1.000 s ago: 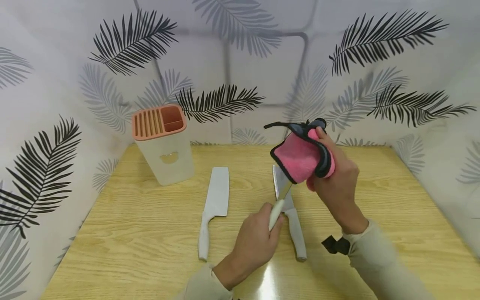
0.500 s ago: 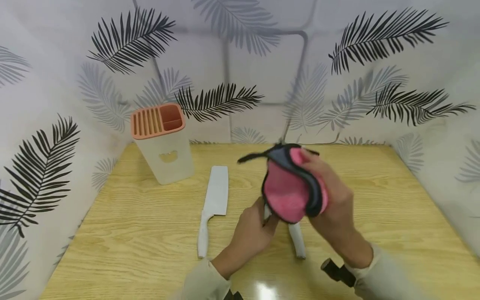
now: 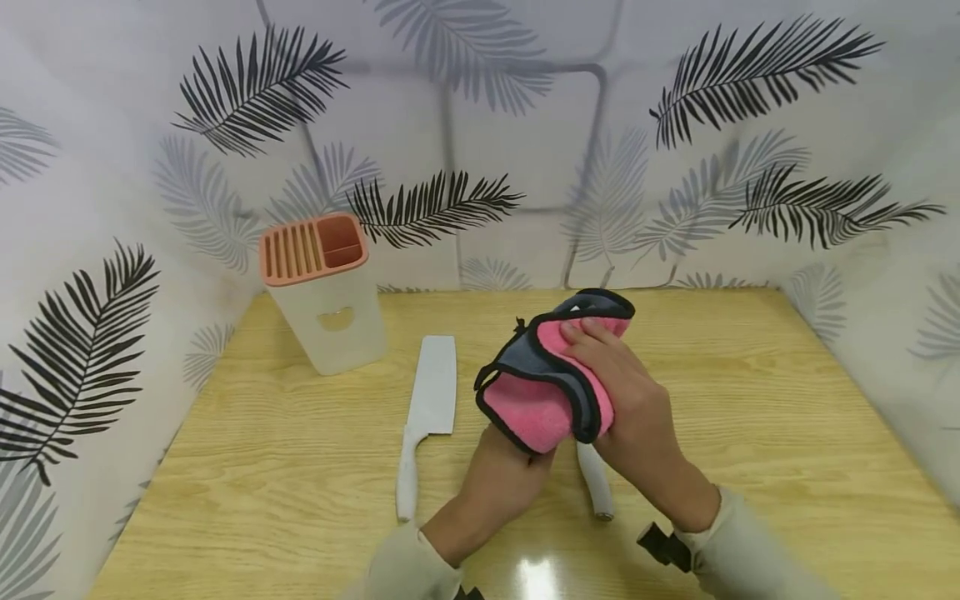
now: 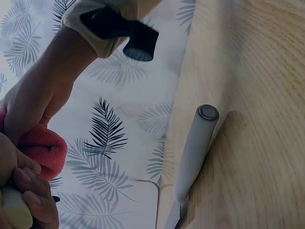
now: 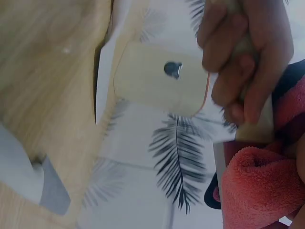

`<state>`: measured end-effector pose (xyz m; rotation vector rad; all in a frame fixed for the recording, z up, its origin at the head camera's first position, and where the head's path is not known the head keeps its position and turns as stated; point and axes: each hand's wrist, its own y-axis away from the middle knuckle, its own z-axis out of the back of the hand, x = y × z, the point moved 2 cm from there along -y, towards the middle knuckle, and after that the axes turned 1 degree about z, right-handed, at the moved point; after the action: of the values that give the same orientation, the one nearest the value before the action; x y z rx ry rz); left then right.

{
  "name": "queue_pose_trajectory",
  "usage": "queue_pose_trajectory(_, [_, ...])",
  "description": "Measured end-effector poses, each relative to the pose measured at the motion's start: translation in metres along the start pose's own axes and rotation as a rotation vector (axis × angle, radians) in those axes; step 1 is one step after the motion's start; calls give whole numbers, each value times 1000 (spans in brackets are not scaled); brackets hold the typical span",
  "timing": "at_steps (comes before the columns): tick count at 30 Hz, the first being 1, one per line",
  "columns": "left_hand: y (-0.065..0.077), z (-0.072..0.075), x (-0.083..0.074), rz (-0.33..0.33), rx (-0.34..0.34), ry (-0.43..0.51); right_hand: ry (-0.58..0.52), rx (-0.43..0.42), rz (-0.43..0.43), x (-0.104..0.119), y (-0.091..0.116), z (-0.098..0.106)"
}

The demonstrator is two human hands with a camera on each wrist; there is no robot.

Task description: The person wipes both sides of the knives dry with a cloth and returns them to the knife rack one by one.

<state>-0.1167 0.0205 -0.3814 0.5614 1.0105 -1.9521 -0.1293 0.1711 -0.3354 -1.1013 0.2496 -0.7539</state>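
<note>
My left hand (image 3: 501, 482) grips the pale handle (image 4: 17, 211) of a knife, its end showing in the left wrist view. A pink and grey cloth (image 3: 528, 410) with black edging is in my right hand (image 3: 639, 408), just beyond the left. The cloth is folded about the knife's blade (image 5: 220, 164), of which only a strip shows in the right wrist view. Beneath the hands a second knife (image 3: 596, 483) lies on the table, its blade hidden in the head view by the cloth. To the left lies a cleaver (image 3: 435, 385), handle toward me.
A cream knife block (image 3: 330, 329) with an orange slotted top stands at the table's back left. The wooden table (image 3: 750, 392) reaches back to a leaf-patterned sheet (image 3: 510, 133).
My right hand has brought the cloth down and left, over the knife's blade to near my left hand. The held knife is now covered in the head view.
</note>
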Motion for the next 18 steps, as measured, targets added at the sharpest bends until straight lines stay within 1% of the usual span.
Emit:
queue_pose_trajectory(2, [-2,-1,1,27,6,79,-8,-8,-3,-6,-4,2])
queue_pose_trajectory(4, [-4,-1,1,35,33,76,-17,-13,-5,-13,-8,4])
queue_pose_trajectory(10, [-3,0,0,101,98,86,-42,-57,-45,-35,-18,9])
queue_pose_trajectory(15, [1,0,-1,107,117,85,-54,-104,-68,-56,-21,18])
queue_pose_trajectory(16, [2,0,-1,112,127,91,-51,-104,-77,-62,-21,20])
queue_pose_trajectory(18, [2,0,-1,129,156,114,-43,-109,-140,-73,-20,28])
